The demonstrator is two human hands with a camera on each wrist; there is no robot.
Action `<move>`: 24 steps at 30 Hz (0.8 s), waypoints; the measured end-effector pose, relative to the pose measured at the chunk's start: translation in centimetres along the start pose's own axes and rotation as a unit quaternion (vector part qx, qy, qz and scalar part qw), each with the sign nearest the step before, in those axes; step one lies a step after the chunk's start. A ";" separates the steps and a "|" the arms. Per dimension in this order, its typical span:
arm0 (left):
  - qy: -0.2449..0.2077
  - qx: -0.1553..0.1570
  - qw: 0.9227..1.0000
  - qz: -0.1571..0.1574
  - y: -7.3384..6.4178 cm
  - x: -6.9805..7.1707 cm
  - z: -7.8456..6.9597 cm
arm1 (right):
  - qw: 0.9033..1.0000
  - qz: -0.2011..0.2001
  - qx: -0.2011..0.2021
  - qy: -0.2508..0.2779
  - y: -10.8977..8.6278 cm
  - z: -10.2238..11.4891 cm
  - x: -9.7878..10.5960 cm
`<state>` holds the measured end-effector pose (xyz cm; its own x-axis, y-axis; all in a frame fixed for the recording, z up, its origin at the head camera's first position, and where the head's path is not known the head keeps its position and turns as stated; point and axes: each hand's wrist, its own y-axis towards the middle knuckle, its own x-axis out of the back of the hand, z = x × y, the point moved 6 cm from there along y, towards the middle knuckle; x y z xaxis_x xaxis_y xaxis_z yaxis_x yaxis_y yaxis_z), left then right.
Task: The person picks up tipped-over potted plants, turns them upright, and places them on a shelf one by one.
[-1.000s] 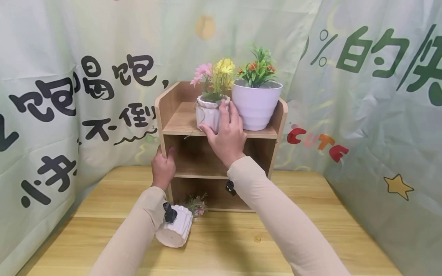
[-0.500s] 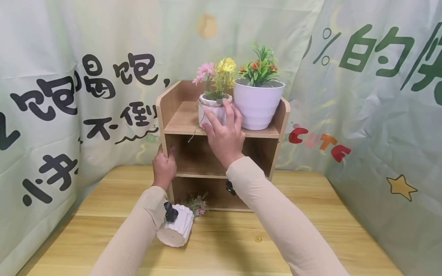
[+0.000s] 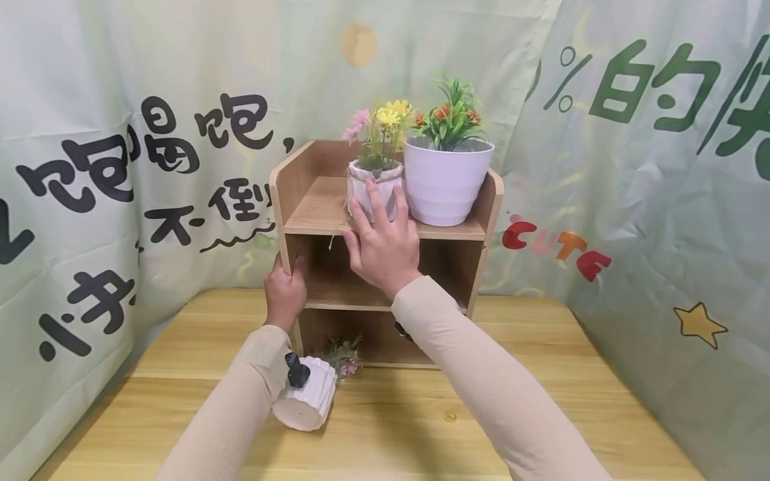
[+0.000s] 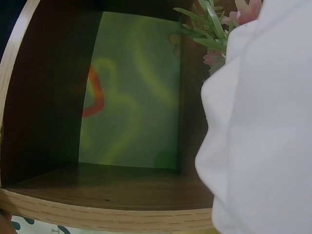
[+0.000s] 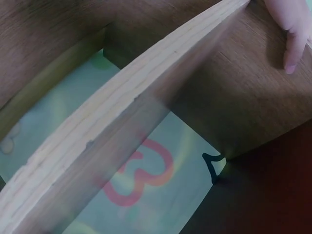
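Observation:
On the top tier of a small wooden shelf (image 3: 385, 232) stands a small white flowerpot (image 3: 359, 177) with pink and yellow flowers and a string round its neck. My right hand (image 3: 385, 250) rests its fairly straight fingers against this pot's front, the thumb held apart. My left hand (image 3: 285, 292) grips the shelf's left side panel, thumb inside and the other fingers mostly hidden behind it. Below that forearm, a white fluted flowerpot (image 3: 307, 401) lies on its side, its flowers (image 3: 345, 356) toward the bottom tier; the left wrist view shows its wall (image 4: 263, 131) close up.
A larger white flowerpot (image 3: 448, 184) with a green, orange-flowered plant stands at the top tier's right, beside the small pot. The wooden table (image 3: 511, 401) bears the shelf. Printed curtains (image 3: 198, 53) hang behind and at both sides.
My right hand has shifted left and lower, from the small pot's right side to its front. That pot has turned and moved slightly. My left hand keeps its grip on the shelf.

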<state>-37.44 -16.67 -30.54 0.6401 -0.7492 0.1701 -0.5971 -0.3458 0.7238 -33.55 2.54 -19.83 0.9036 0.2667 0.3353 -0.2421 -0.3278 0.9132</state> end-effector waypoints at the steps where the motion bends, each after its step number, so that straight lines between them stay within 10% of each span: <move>1: 0.000 0.001 1.000 0.001 0.0 0.0 0.0 | 1.000 0.003 -0.002 -0.001 0.0 0.1 0.0; 24: 0.002 0.004 1.000 0.001 -0.1 -0.1 0.0 | 0.998 0.038 -0.039 0.025 0.2 -0.1 0.5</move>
<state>-37.44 -16.60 -30.63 0.6407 -0.7479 0.1735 -0.6018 -0.3488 0.7185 -33.16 2.75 -19.48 0.8633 0.2892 0.4137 -0.3382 -0.2771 0.8994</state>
